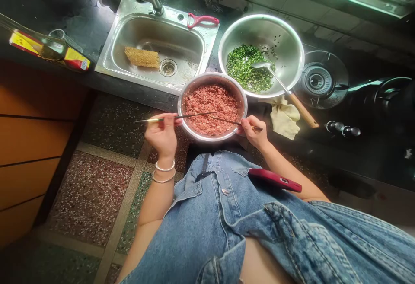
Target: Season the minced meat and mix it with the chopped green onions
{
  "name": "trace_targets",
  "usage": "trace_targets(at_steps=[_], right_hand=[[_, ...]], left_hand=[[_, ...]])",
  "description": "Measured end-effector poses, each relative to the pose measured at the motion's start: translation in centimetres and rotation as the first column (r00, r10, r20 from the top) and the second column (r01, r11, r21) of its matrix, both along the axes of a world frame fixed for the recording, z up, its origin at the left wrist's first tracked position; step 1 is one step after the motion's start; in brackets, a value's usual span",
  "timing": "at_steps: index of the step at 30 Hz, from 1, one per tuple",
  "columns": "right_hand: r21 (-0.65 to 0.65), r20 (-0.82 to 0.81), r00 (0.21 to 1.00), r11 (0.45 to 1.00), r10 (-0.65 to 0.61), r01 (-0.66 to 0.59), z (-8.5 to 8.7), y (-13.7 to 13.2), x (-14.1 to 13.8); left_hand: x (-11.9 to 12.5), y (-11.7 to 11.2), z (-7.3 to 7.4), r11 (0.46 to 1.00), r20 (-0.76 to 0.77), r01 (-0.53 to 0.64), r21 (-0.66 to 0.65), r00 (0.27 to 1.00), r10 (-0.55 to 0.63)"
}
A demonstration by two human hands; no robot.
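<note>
A round metal bowl (245, 102) full of minced meat (210, 102) is in front of me at the counter's edge. On its left side, my left hand (162, 135) is closed around a chopstick (194, 115) whose tip reaches over the meat. My right hand (254, 132), at the bowl's right rim, grips another chopstick (228, 121), pointing inward at the meat. Fingers of both hands are close to the bowl's rim; whether they also hold it I cannot tell. A larger steel bowl (292, 37) with chopped greens (248, 65) and a wooden-handled spoon (303, 110) stands just behind.
Left of the bowls is a sink (106, 65) with a brown sponge-like block (142, 57) in it. A red peeler (203, 19) lies on its rim. A cloth (283, 117) hangs near the gas burner (317, 81). A yellow-red box (26, 42) lies on the left counter.
</note>
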State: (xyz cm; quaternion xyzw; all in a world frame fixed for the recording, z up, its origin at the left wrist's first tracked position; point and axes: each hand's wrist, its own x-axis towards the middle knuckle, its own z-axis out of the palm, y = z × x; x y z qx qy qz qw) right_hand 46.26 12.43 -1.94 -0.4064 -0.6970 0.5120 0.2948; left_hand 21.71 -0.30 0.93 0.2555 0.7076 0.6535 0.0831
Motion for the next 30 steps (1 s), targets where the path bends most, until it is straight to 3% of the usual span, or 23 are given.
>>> trace_targets(at_steps=[2,4,6,10,15,17,19,21,24,26,28,30], right_hand=[[0.05,0.011,1.0,0.999,0.003,-0.003,0.6,0.2,-1.2],[0.028,-0.026,0.999,0.999,-0.034,0.035,0.9,0.3,-2.3],[-0.06,-0.099,0.988,0.992,-0.115,0.109,1.0,0.5,-2.9],[-0.175,-0.183,0.94,0.951,-0.287,0.256,0.9,1.6,-2.1],[-0.149,-0.206,0.899,0.92,-0.386,0.361,1.3,2.8,-1.2],[-0.135,-0.203,0.9,0.921,-0.387,0.366,1.1,2.7,-1.9],[-0.108,-0.183,0.895,0.913,-0.406,0.392,0.6,2.4,-2.9],[-0.081,-0.153,0.884,0.898,-0.441,0.433,0.0,2.1,-3.7],[-0.093,-0.138,0.868,0.878,-0.478,0.469,-1.0,2.2,-4.1],[-0.137,-0.162,0.844,0.859,-0.511,0.493,-1.5,2.6,-3.9],[-0.202,-0.192,0.819,0.839,-0.54,0.506,-1.7,2.9,-3.6],[-0.277,-0.224,0.814,0.836,-0.536,0.474,-1.6,3.1,-3.4]], left_hand=[[1.8,0.2,-0.8,0.981,-0.027,0.195,-0.006,0.98,-0.195],[3.2,0.1,-2.3,0.923,-0.08,0.383,-0.045,0.919,-0.386],[3.8,-0.3,-3.9,0.886,-0.126,0.457,-0.078,0.877,-0.464],[3.0,-1.3,-5.1,0.923,-0.118,0.363,-0.126,0.918,-0.378],[2.8,-1.6,-2.7,0.995,-0.079,0.085,-0.041,0.993,-0.088],[3.6,-1.4,-1.8,0.999,-0.087,0.048,0.018,0.995,-0.046],[4.6,-1.2,-1.7,0.994,-0.138,0.094,0.061,0.987,-0.085],[5.3,-1.1,-2.3,0.974,-0.25,0.22,0.057,0.948,-0.199],[5.3,-1.1,-3.8,0.929,-0.411,0.362,-0.078,0.837,-0.361],[4.8,-1.4,-4.4,0.932,-0.461,0.329,-0.15,0.811,-0.36],[4.6,-1.6,-4.5,0.951,-0.489,0.277,-0.141,0.815,-0.31],[4.8,-1.7,-4.5,0.947,-0.519,0.302,-0.104,0.796,-0.311]])
